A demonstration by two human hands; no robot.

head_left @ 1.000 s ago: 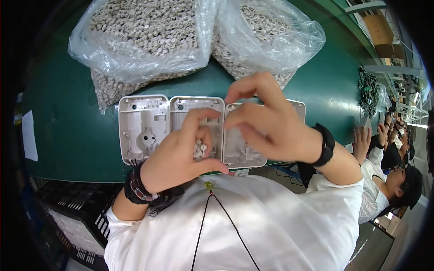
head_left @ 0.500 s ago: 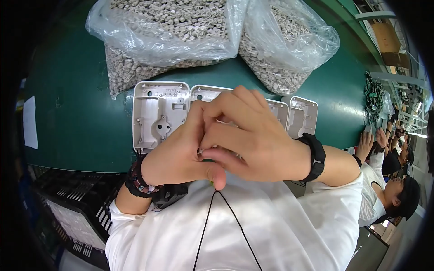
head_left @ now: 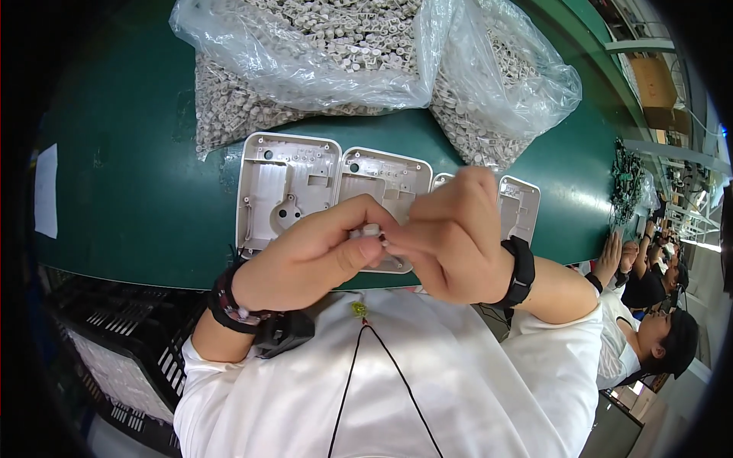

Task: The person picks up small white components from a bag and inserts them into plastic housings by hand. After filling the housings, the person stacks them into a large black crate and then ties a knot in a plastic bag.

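Observation:
My left hand is closed, with small white plastic parts showing between its thumb and forefinger. My right hand meets it in front of my chest, fingers bent and their tips pinched right beside those parts. What the right fingertips hold, if anything, is hidden. Beneath and beyond the hands, several white plastic housings stand in a row on the green table, open side up. The leftmost housing shows best; the second housing is partly covered by my hands, and the rightmost housing sits past my right hand.
Two clear plastic bags, a large left bag and a smaller right bag, full of small whitish parts, lie at the far side of the green table. A black crate stands lower left. Co-workers sit along the right, near dark cables.
My hands have come apart from their overlapped hold; the right has shifted rightward. White parts now show in the left fingers. The view has shifted slightly, so bags and housings appear further right.

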